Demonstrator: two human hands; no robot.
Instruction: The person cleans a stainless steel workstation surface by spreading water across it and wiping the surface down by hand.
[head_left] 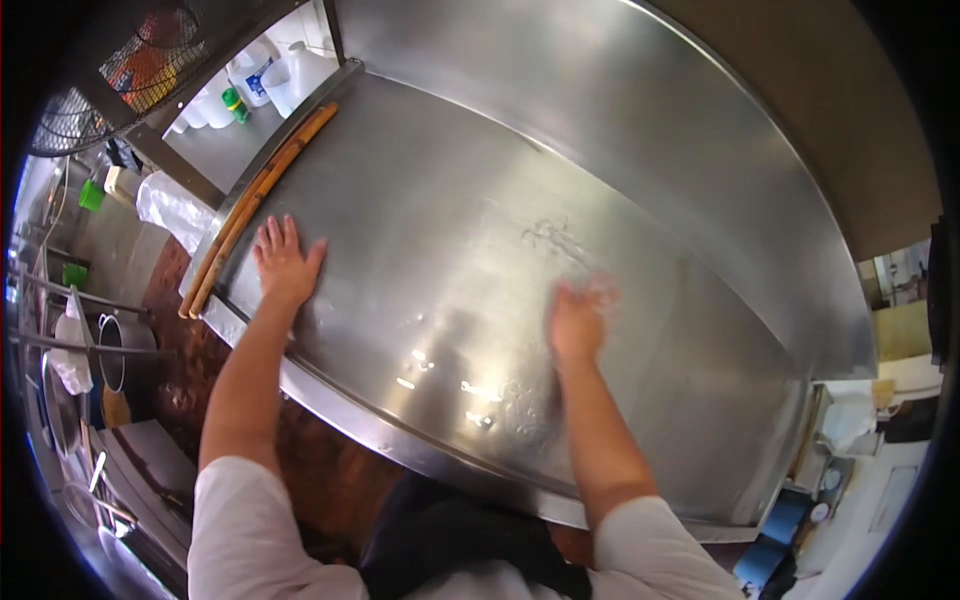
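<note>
My left hand (286,264) lies on the stainless steel table (420,180) near its left end, fingers spread and holding nothing. Close beside its fingertips, two long wooden sticks (262,200) lie side by side along the table's left edge. Over the middle of the tabletop is my right hand (578,325), smeared by motion. Whether its fingers hold anything cannot be made out. Just beyond it, a wet streak (552,235) shows on the metal, and wet spots (520,408) glisten nearer the front edge.
A steel backsplash (620,90) rises along the table's far side. White containers and a green-capped bottle (235,105) stand on a shelf past the left end. A clear plastic bag (175,207) hangs near that corner. Pots (125,350) and racks stand at lower left.
</note>
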